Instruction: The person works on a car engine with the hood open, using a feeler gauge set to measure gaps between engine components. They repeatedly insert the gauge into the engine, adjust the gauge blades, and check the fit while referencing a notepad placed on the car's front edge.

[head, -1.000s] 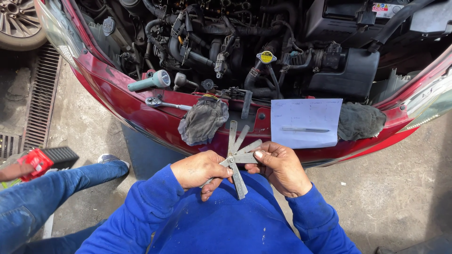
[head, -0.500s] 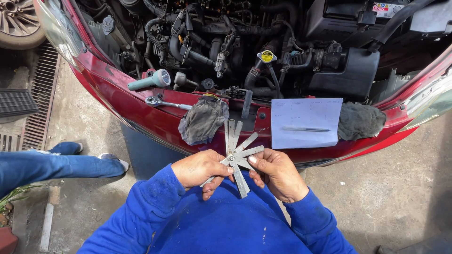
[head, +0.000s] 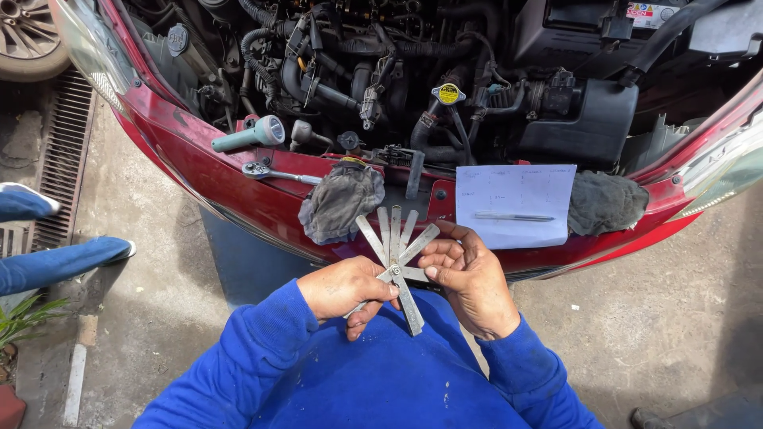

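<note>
Steel blades, thin and dull grey, fan out from one pivot: that is the feeler gauge set [head: 395, 254] I see in the head view, held in front of my chest, just short of the red front edge of the car [head: 262, 202]. Since half a second ago the fan has spread a little wider and tipped toward the right, so I judge the blades are being sorted through, one being singled out. My left hand [head: 347, 290] is clenched around the handle end below the pivot; my right hand [head: 469, 278] pinches the blades on the right side of the fan with thumb and fingertips. Several leaves point up, one hangs down toward my blue sleeves. On the car's front edge lie a grey rag [head: 340, 200], a white sheet of paper [head: 515, 202] with a pen [head: 513, 216] on it, a second dark rag [head: 606, 202] toward the right corner, and a ratchet [head: 274, 171] and torch [head: 248, 135] toward the left. At the left edge, another person's blue trouser leg [head: 56, 262] has pulled back.
</note>
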